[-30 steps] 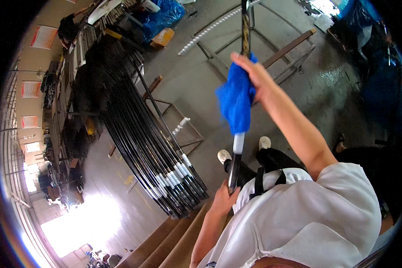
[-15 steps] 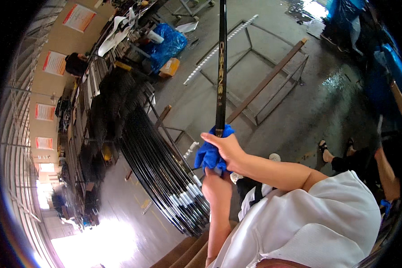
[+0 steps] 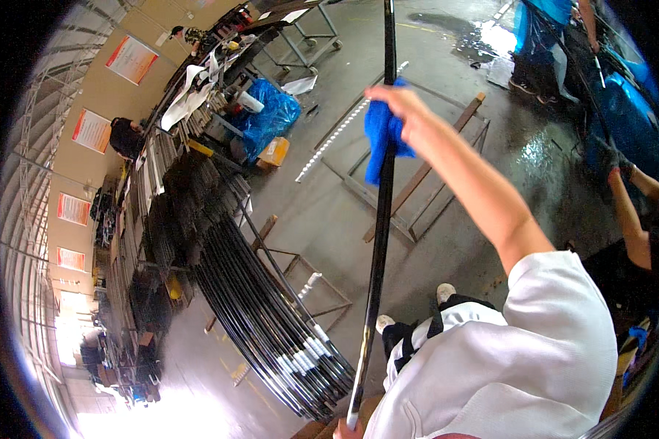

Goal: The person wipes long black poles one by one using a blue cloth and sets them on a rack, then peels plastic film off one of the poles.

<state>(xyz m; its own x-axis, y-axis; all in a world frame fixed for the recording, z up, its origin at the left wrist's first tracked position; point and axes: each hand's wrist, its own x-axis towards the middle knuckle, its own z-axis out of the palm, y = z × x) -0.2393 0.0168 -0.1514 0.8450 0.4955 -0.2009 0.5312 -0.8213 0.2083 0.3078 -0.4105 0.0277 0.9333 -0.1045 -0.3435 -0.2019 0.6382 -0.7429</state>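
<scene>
A long glossy black rod (image 3: pixel 381 249) runs from the lower middle up past the top edge, slightly tilted. Its white lower end sits in my left hand (image 3: pixel 348 430), closed around it and partly cut off by the bottom edge. With my arm stretched far out, my right hand (image 3: pixel 406 110) is closed on a blue cloth (image 3: pixel 383 139), which is folded around the rod well up its length. The cloth's loose end hangs down beside the rod. To the left of the rod lies a dense bundle of similar black rods (image 3: pixel 271 322) with white bands near their near ends.
Low metal frames (image 3: pixel 417 212) stand on the floor ahead, one bearing a brown bar (image 3: pixel 425 172). A cluttered bench (image 3: pixel 190 139) runs along the left, with blue plastic (image 3: pixel 271 117) and an orange box (image 3: pixel 273 152) beside it. Other people work at right and far left.
My right hand and the blue cloth have slid up the rod, away from me. My left hand has dropped to the rod's lower end, and the two hands are now far apart.
</scene>
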